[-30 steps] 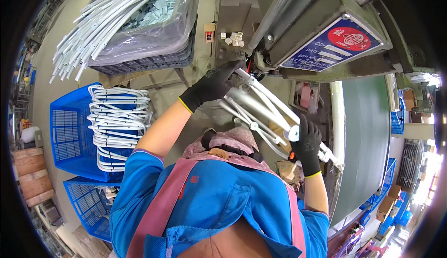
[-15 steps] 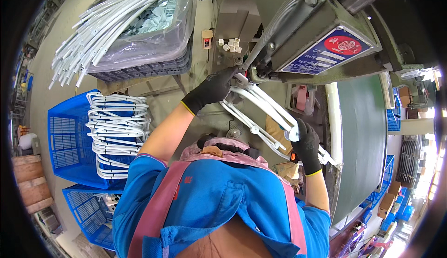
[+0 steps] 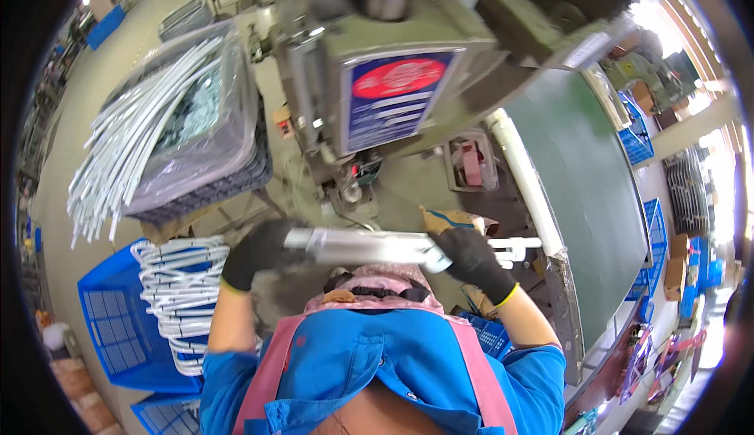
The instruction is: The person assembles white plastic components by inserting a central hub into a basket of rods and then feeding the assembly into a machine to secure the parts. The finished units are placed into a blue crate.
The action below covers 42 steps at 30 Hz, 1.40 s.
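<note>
A white metal tube frame (image 3: 365, 248) lies almost level across the front of my body, seen nearly edge-on. My left hand (image 3: 263, 256), in a black glove and smeared by motion, is closed round its left end. My right hand (image 3: 473, 262), also gloved in black, grips the frame towards its right end, beside a flat round plate. Past that hand, thinner white tube ends stick out to the right. Beyond the frame stands a green-grey machine (image 3: 314, 113) with a blue and red label plate (image 3: 399, 97).
At left, a blue crate (image 3: 126, 333) holds stacked bent white tubes (image 3: 182, 294). Behind it, a plastic-lined bin (image 3: 236, 97) carries long white tubes (image 3: 133, 137) and small metal pieces. A green-topped table (image 3: 581, 191) runs along the right, with a tub (image 3: 485, 176) near it.
Both hands have drawn the frame away from the machine and towards my body. My left hand moved down and left; the frame turned from slanting to almost level. My view shifted too.
</note>
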Tool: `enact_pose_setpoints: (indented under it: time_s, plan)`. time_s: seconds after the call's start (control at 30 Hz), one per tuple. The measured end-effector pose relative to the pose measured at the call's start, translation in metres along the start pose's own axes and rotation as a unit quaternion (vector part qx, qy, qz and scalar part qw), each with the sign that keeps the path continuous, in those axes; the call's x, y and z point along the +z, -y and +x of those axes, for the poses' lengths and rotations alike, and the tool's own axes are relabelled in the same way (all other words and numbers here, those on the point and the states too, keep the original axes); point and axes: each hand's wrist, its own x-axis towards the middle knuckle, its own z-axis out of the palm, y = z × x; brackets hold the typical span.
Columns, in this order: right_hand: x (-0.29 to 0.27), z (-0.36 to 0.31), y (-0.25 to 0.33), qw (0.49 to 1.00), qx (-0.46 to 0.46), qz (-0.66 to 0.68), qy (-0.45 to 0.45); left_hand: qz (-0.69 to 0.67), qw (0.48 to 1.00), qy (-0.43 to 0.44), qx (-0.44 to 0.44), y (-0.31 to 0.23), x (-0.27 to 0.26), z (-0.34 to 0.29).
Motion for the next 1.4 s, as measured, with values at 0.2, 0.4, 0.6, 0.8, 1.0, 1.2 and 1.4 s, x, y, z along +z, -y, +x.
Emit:
enact_pose_setpoints:
  time_s: [0.2, 0.4, 0.6, 0.8, 1.0, 1.2, 1.4]
  plan:
    - [-0.02, 0.037, -0.012, 0.974, -0.2, -0.091, -0.05, -0.087, 0.989, 0.123, 0.005, -0.037, 0.069, -0.057]
    - [-0.125, -0.01, -0.068, 0.932, -0.239, -0.229, -0.146, 0.031, 0.994, -0.002, 0.101, -0.111, 0.094, -0.016]
    - [-0.198, -0.087, -0.204, 0.892, 0.033, -0.392, -0.224, 0.184, 0.881, -0.406, 0.157, -0.208, 0.115, 0.159]
    - [-0.14, -0.076, -0.364, 0.856, 0.315, -0.407, -0.04, 0.09, 0.967, -0.154, 0.179, -0.169, 0.199, 0.152]
    - [0.103, 0.008, -0.319, 0.982, 0.061, 0.112, 0.137, 0.069, 0.895, -0.105, -0.429, 0.017, 0.352, -0.039]
    - [0.208, -0.013, -0.088, 0.913, -0.179, 0.215, 0.296, -0.17, 0.637, -0.158, -0.735, 0.007, 0.51, -0.313]
    - [0.191, 0.051, 0.117, 0.882, -0.298, 0.167, 0.326, -0.165, 0.479, -0.338, -0.793, 0.028, 0.533, -0.446]
